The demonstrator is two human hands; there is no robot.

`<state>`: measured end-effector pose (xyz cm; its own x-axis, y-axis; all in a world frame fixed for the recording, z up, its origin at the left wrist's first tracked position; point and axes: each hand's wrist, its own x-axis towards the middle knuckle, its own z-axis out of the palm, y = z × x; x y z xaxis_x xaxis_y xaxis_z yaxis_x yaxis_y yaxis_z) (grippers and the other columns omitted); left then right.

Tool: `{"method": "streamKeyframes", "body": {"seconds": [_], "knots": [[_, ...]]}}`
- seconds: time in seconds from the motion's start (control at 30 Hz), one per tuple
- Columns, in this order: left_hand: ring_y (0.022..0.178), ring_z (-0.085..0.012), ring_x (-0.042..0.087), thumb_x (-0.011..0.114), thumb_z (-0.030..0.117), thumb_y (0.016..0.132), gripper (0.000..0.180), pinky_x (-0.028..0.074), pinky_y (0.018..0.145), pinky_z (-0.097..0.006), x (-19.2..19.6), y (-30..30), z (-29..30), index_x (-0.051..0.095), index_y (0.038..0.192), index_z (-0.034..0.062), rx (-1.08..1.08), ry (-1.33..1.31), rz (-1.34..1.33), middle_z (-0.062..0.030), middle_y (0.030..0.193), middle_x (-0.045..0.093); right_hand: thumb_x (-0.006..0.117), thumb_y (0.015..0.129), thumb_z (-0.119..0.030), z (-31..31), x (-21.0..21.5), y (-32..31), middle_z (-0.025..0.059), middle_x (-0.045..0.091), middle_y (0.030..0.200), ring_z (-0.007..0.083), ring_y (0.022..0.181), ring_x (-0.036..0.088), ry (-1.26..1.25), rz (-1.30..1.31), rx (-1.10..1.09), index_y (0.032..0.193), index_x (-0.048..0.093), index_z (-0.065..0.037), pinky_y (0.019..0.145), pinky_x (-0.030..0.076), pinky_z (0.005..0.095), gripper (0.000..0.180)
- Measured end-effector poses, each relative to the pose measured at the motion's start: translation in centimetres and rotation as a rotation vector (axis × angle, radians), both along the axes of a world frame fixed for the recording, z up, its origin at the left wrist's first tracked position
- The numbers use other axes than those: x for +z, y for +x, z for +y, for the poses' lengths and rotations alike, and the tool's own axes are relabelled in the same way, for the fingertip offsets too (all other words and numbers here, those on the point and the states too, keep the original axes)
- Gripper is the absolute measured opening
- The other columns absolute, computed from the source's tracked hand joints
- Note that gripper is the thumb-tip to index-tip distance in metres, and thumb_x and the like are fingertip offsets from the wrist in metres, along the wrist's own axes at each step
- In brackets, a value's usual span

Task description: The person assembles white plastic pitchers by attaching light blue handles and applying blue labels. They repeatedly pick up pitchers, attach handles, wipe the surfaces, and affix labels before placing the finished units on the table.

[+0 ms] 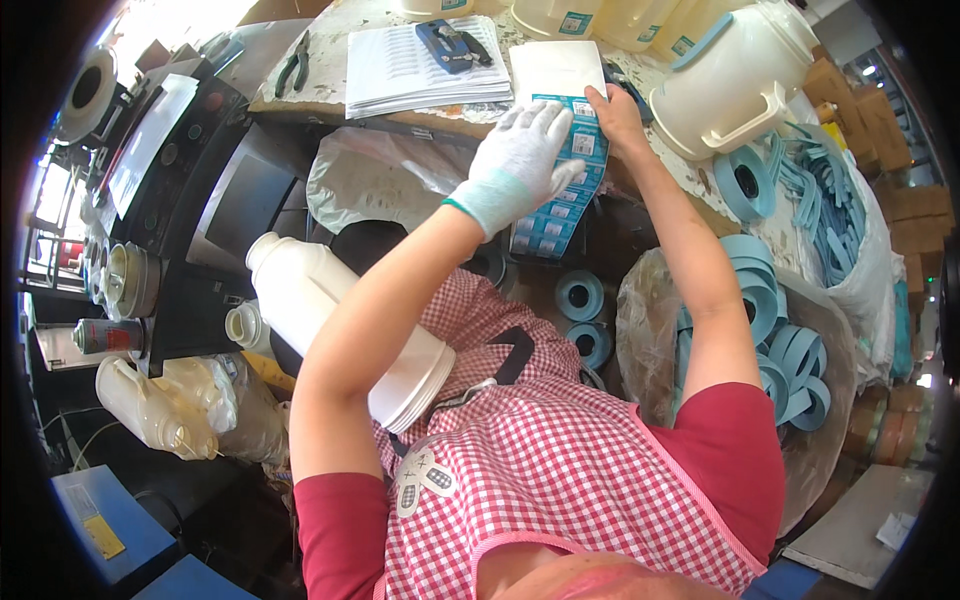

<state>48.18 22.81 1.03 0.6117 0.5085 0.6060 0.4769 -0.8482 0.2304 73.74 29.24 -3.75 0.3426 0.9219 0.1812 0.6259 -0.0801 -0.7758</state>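
Note:
My left hand (520,160) wears a white knit glove and presses on a long strip of blue and white stickers (560,205) that hangs off the table edge. My bare right hand (615,115) pinches the top of the same strip, where it meets a white backing sheet (555,70). A white plastic jug body (335,320) lies across my lap under my left forearm, its open end pointing toward my apron.
A cream jug with a blue handle (735,80) stands on the table (320,95) at right, a paper stack (420,65) and pliers (293,65) at left. Bags of blue rings (790,340) sit at right; a black machine (190,190) and spray can (105,335) at left.

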Motion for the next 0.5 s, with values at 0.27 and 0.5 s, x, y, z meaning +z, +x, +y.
{"method": "streamKeyframes", "body": {"seconds": [0.27, 0.5], "knots": [[0.144, -0.0347, 0.047, 0.062, 0.053, 0.1, 0.069, 0.034, 0.123, -0.047, -2.2, 1.3, 1.1, 0.051, 0.14, -0.0022, 0.025, -0.148, 0.346, -0.0197, 0.149, 0.054, 0.077, 0.09, -0.043, 3.1, 0.0, 6.2, 0.0269, 0.071, 0.109, 0.0406, 0.106, 0.067, -0.024, -0.836, -0.078, 0.109, 0.07, 0.003, 0.094, 0.055, 0.048, 0.051], [0.143, -0.0338, 0.049, 0.065, 0.056, 0.097, 0.073, 0.034, 0.122, -0.046, -1.6, 1.4, 0.9, 0.051, 0.139, -0.0026, 0.056, -0.165, 0.413, -0.0208, 0.148, 0.054, 0.073, 0.095, -0.034, 4.7, 4.8, 3.8, 0.0195, 0.075, 0.12, 0.0331, 0.109, 0.071, 0.243, -0.358, 0.324, 0.139, 0.065, -0.004, 0.097, 0.054, 0.041, 0.054]]}}
